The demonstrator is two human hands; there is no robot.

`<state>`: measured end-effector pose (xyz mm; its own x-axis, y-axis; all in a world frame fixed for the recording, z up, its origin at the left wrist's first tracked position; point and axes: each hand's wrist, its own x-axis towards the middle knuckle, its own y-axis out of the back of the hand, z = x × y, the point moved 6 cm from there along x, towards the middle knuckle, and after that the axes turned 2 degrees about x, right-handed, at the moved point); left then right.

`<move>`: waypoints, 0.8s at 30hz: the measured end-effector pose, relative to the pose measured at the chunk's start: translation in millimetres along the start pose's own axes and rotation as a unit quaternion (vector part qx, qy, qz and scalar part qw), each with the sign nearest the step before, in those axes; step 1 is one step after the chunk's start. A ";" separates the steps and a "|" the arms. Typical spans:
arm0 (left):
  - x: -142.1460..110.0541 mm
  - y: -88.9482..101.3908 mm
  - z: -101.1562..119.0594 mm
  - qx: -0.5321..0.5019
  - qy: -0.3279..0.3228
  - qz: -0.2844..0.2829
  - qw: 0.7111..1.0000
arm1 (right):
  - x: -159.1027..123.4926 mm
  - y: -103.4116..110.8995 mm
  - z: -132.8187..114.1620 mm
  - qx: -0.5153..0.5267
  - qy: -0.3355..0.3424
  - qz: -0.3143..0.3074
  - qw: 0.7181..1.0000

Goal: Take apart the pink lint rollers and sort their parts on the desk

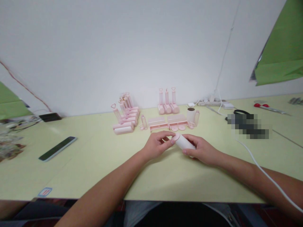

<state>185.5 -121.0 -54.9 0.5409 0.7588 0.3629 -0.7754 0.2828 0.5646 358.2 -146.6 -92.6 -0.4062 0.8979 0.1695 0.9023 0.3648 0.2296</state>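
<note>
My right hand [205,150] is wrapped round a white lint roll [185,142], tilted above the table. My left hand [155,145] pinches a pink round end cap [175,137] at the roll's upper left end. Just beyond my hands lie two opened pink cases [159,126] with clear lids, and pink discs [181,127] in front of the right one. A second white roll [190,116] stands upright with its dark core showing. Beside it is a pinkish clear handle [196,118]; a similar handle [144,122] stands left of the cases.
Several pink lint rollers [123,128] stand in a row at left, with more pink rollers [167,108] by the wall. A phone [58,148] lies at left. Right are red-handled scissors [261,105], a power strip [211,102] and a white cable [257,162] crossing my right forearm.
</note>
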 end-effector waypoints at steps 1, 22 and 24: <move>-0.2 0.1 1.2 0.003 -0.007 -0.001 1.000 | 0.1 0.0 0.2 0.001 -0.001 -0.001 1.000; -7.1 -15.7 22.3 0.020 -0.097 -0.062 0.993 | -1.3 5.2 7.5 0.038 -0.043 0.036 0.998; -6.8 -13.0 20.8 0.020 -0.087 -0.063 0.994 | -0.8 5.7 7.4 0.037 -0.041 0.037 0.998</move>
<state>198.7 -142.1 -49.4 0.6839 0.6043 0.4087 -0.6864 0.3432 0.6411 364.8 -143.5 -98.5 -0.3277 0.9391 0.1032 0.9387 0.3113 0.1479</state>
